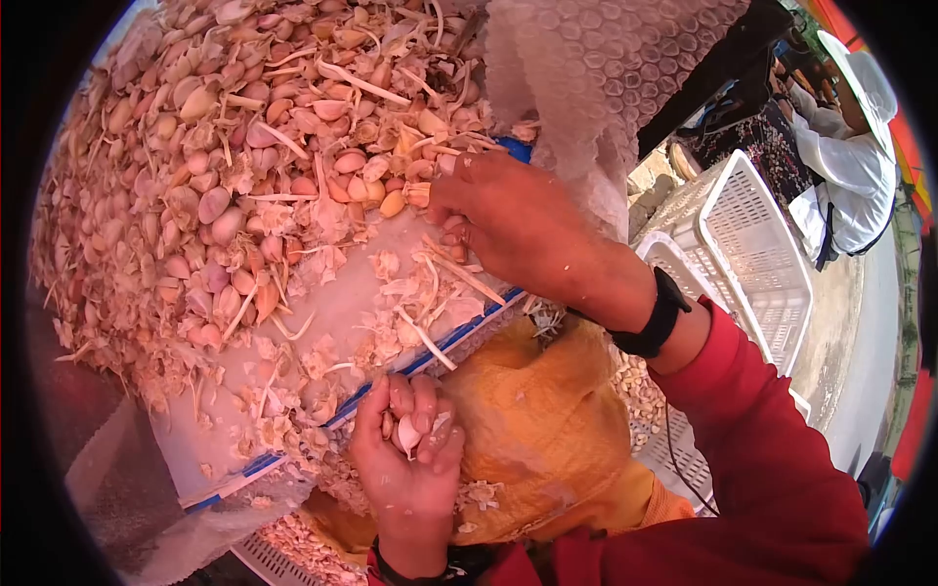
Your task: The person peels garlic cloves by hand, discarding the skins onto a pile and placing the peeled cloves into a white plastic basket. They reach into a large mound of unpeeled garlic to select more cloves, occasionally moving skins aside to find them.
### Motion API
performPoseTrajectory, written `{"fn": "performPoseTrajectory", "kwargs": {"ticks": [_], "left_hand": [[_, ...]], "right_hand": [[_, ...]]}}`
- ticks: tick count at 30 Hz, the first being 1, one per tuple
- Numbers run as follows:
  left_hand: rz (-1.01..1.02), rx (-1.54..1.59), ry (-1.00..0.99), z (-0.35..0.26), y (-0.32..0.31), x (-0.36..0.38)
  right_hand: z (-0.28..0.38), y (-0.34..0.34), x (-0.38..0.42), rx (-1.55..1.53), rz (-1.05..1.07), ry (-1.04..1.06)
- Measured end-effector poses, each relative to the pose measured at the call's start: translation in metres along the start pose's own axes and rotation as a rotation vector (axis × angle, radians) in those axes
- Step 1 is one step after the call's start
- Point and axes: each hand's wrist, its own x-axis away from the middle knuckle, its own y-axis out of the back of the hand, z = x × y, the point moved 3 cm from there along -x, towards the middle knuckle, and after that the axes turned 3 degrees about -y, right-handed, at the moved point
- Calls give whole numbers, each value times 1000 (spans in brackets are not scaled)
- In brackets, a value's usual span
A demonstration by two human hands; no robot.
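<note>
My left hand (415, 459) is turned palm up below the board's edge, its fingers curled round garlic cloves (408, 436). One pale clove shows plainly between the fingers. My right hand (518, 225) reaches over the board at the near side of a large garlic heap (225, 176). Its fingers are bent inward and closed by some cloves and stems; what they hold, if anything, is hidden. Peeled skins and dry sprouts (425, 337) lie on the white board (342, 264) between the two hands.
An orange sack (537, 420) covers the lap below the board. White plastic crates (757, 254) stand at the right, and a basket of cloves (298, 549) sits at the bottom. Bubble wrap (606, 73) hangs at the top. A person in a white hat (865, 88) sits at the far right.
</note>
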Motion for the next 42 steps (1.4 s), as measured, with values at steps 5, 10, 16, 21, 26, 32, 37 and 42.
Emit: {"fn": "performPoseTrajectory", "kwargs": {"ticks": [5,10,16,21,26,32,37,42], "left_hand": [[52,-15,-21,2,-1,1],[-164,-121,-84,2,-21,6],[-107,-7,-54,-2,-17,3],[21,40,9,-3,-6,-1],[17,9,-16,-1,-6,-3],[-288,-72,-105,0,-23,6],[23,89,-26,-10,-4,1],[30,50,-13,-8,-7,-1]], "right_hand": [[-1,-7,4,55,6,-53],[30,14,19,-401,-38,18],[50,22,26,-461,-27,20],[0,-1,17,-238,96,78],[2,2,17,-242,117,-28],[66,24,26,-437,98,80],[-12,12,-8,-231,-113,-83],[-29,0,-21,-22,-100,-95]]}}
